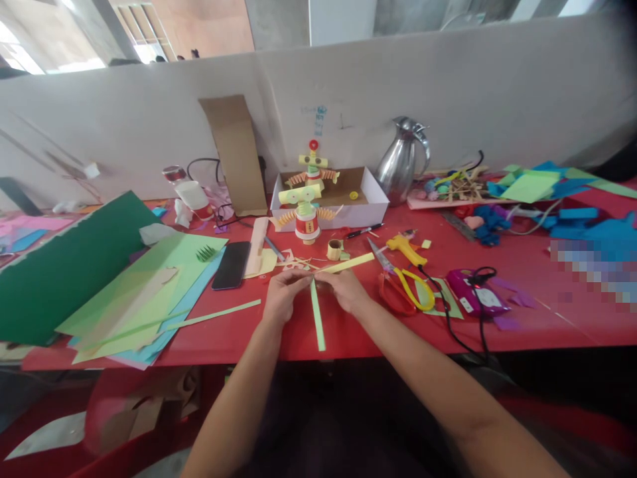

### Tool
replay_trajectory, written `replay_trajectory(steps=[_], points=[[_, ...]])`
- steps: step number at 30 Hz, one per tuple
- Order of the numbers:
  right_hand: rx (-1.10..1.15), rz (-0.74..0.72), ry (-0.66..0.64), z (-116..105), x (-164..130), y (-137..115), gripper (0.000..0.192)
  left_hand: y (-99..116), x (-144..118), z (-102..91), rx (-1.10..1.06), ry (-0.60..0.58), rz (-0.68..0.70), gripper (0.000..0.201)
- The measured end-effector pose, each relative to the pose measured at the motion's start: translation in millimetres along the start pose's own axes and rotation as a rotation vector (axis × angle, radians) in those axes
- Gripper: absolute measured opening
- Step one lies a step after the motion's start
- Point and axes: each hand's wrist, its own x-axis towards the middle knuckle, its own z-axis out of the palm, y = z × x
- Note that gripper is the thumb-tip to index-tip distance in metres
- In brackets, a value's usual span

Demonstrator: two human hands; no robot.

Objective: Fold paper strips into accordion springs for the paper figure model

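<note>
My left hand [284, 293] and my right hand [347, 288] meet above the red table, fingertips pinched together where two paper strips join. The light green paper strip [317, 317] runs from the fingertips toward me. The yellow paper strip [351, 263] slants up to the right, over my right hand. How the two ends overlap is hidden by my fingers. Just beyond my hands stand a small rolled paper ring [334, 249] and a paper-cup figure [306, 219] with pleated arms. Another light green strip [213, 315] lies left of my left hand.
Scissors [405, 285], a yellow glue gun [407, 249] and a purple device [478, 292] with cables lie right. At left are a phone [231, 265], paper sheets [149, 292] and a green board [74, 265]. A white box [368, 211] and steel jug [402, 162] stand behind.
</note>
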Motion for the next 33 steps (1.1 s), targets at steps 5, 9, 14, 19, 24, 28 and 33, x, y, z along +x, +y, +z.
replay_trajectory(steps=[5, 9, 14, 19, 24, 28, 33], points=[[-0.074, -0.064, -0.012, -2, 1, 1, 0.016, 0, -2, 0.7, -0.023, -0.017, -0.001, 0.023], [-0.15, -0.121, -0.117, -2, -2, -3, 0.022, 2, -4, 1.7, -0.049, -0.012, 0.001, 0.028], [-0.275, -0.154, -0.192, -4, -3, -8, 0.03, 3, -3, -0.1, -0.075, 0.01, -0.051, 0.029], [-0.343, -0.224, -0.183, -7, 0, -8, 0.026, -1, 0, -2.0, -0.072, -0.009, -0.041, 0.028], [-0.425, -0.339, -0.171, -9, 2, -1, 0.038, -9, 1, -4.3, 0.112, 0.008, 0.046, 0.021], [-0.508, -0.355, -0.24, -11, 3, 1, 0.034, -9, 1, -4.4, 0.1, 0.042, 0.061, 0.02], [-0.619, -0.268, -0.304, -13, 3, -5, 0.018, -5, 0, -2.0, 0.088, 0.057, 0.07, 0.021]])
